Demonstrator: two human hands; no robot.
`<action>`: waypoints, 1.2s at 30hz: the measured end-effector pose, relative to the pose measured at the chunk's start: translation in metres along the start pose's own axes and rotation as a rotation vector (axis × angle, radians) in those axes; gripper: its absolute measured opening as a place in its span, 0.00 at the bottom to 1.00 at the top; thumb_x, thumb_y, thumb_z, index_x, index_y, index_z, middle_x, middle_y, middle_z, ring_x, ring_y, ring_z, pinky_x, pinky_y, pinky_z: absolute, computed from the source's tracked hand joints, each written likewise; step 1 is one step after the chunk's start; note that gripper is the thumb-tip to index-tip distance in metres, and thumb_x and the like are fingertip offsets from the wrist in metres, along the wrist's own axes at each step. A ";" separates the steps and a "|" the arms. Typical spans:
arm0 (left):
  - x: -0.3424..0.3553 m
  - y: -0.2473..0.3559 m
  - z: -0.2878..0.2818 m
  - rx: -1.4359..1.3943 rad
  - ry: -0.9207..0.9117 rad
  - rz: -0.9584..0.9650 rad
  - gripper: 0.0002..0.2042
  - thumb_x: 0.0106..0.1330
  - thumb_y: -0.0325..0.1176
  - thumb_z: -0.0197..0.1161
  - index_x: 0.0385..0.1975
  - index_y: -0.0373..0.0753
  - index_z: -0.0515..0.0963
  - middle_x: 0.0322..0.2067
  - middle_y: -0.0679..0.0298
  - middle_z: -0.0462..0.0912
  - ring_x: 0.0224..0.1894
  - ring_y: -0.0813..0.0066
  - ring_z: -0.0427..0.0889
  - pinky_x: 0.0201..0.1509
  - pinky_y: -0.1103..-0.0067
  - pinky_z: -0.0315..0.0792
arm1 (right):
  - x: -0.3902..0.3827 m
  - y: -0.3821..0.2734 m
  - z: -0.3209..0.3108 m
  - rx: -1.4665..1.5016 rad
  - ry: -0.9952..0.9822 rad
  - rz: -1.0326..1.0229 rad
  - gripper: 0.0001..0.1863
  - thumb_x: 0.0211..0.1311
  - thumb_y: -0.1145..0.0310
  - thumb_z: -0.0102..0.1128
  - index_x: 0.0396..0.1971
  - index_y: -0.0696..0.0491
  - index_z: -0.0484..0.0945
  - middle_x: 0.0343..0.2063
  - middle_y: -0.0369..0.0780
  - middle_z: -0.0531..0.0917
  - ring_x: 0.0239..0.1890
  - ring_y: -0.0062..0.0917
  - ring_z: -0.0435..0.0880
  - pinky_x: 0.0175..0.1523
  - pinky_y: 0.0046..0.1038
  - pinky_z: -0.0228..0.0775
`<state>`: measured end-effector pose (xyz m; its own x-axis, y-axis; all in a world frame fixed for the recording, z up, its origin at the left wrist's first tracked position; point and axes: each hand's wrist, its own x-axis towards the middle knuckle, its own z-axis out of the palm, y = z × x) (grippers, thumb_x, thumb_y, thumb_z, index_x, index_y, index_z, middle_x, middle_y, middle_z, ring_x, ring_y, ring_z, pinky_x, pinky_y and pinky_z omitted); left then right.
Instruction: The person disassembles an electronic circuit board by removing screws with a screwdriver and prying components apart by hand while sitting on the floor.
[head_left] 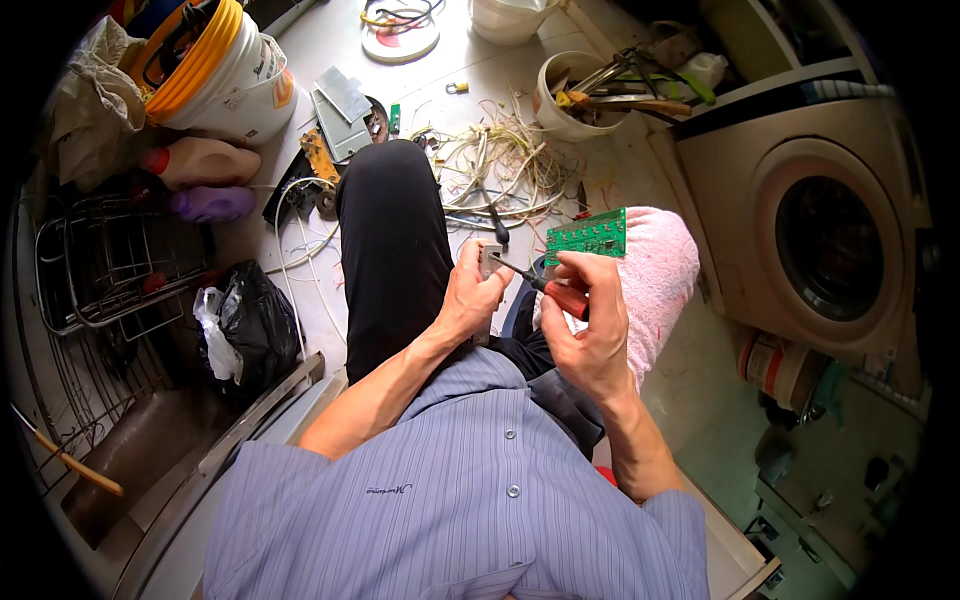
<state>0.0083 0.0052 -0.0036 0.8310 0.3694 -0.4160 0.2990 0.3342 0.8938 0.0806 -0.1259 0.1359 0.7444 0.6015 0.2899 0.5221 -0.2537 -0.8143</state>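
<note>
Our left hand (466, 300) pinched a small grey metal piece (488, 265) at its one o'clock, our right hand (592, 335) gripped a red-handled screwdriver (566, 298), its tip toward ten o'clock at that piece, a green circuit board (590, 236) lay at our right hand's twelve o'clock

To your right, note the white front-loading washing machine (725, 180) with its round, dark door (835, 245). Ahead of you on the pale tiled floor (480, 65) are the small yellow padlock (457, 88) and the off-white plastic bucket (552, 108) filled with long items. At your left, locate the pale pink plastic bottle (210, 163) with a red cap (157, 161), just beside the purple plastic bottle (215, 204). The black plastic bag (262, 320) is nearer to you.
</note>
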 end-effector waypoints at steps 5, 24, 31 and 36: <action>0.001 -0.003 0.002 0.060 0.013 0.093 0.11 0.65 0.30 0.61 0.43 0.35 0.69 0.21 0.66 0.76 0.20 0.79 0.74 0.24 0.78 0.69 | 0.001 0.000 -0.005 -0.098 -0.044 0.063 0.23 0.54 0.79 0.72 0.49 0.59 0.73 0.33 0.44 0.78 0.36 0.34 0.82 0.37 0.31 0.75; 0.001 0.005 0.000 -0.140 -0.066 -0.023 0.11 0.66 0.30 0.61 0.41 0.36 0.67 0.19 0.67 0.74 0.18 0.81 0.73 0.21 0.80 0.69 | 0.025 0.009 -0.017 0.495 0.119 0.085 0.14 0.57 0.88 0.49 0.42 0.58 0.73 0.37 0.37 0.77 0.36 0.16 0.73 0.44 0.17 0.67; 0.003 -0.001 -0.001 -0.124 0.039 0.149 0.15 0.65 0.27 0.61 0.49 0.35 0.68 0.28 0.64 0.78 0.25 0.78 0.76 0.28 0.78 0.72 | 0.012 0.052 0.050 0.024 -0.102 0.149 0.05 0.61 0.75 0.65 0.34 0.59 0.80 0.29 0.45 0.81 0.30 0.36 0.81 0.35 0.32 0.73; -0.002 0.004 -0.002 0.117 0.071 0.262 0.18 0.67 0.25 0.59 0.55 0.33 0.66 0.28 0.55 0.80 0.28 0.66 0.80 0.34 0.69 0.74 | 0.006 0.055 0.060 -0.066 -0.112 0.206 0.07 0.63 0.71 0.65 0.30 0.59 0.81 0.27 0.48 0.82 0.29 0.43 0.83 0.35 0.37 0.74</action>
<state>0.0065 0.0069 0.0004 0.8534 0.4909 -0.1753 0.1337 0.1189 0.9839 0.0887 -0.0905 0.0628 0.7891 0.6112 0.0605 0.3930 -0.4267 -0.8145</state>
